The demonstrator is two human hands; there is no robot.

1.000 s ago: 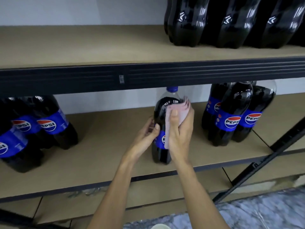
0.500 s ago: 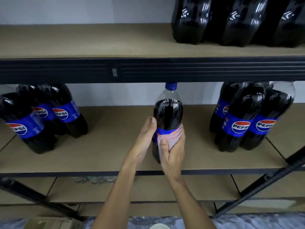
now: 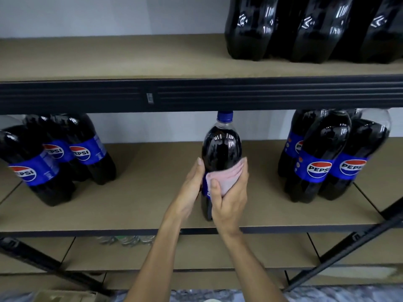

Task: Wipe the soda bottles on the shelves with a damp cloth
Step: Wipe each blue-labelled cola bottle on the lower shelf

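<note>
A: Where is the bottle (image 3: 221,149) standing?

B: It is standing upright near the front edge of the middle shelf (image 3: 141,205), alone, between two bottle groups. Its blue cap (image 3: 225,117) is nearly touching the rail above.

A: Right hand (image 3: 230,203)?

B: It is reaching up from below, forearm angling in from the lower right. It is pressing the pink cloth (image 3: 227,176) against the bottle at label height. The thumb is pinning the cloth on the front, and the fingers (image 3: 245,173) are wrapping round the bottle's right side over the cloth.

A: Left hand (image 3: 192,188)?

B: It is gripping the bottle's left side at about the same height. The thumb is lying straight up the flank, and the fingers are passing behind the bottle, out of sight.

A: Anything else showing?

B: The left group (image 3: 54,158) and the right group (image 3: 327,158) are sitting well apart from the held bottle. More dark bottles, the top row (image 3: 305,29), are standing on the upper shelf (image 3: 109,57), at the right.
</note>
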